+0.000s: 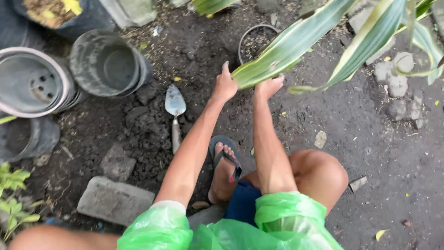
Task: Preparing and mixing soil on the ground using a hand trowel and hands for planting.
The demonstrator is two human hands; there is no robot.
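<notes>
My left hand [225,85] reaches forward with its fingers against the base of a long green-and-cream striped leaf [296,44]. My right hand [268,86] is beside it, curled under the same leaf's lower end. Whether either hand truly grips the leaf is hidden by the leaf itself. A small metal trowel [175,111] with a wooden handle lies on the dark soil just left of my left forearm. I squat, one foot in a sandal [224,159] below my arms.
Empty black plastic pots [108,62] and a stack of pots [32,83] lie at the left. A grey brick [114,200] sits at lower left. A round pot rim [256,34] is sunk in soil behind the leaf. Stones [395,78] lie at right.
</notes>
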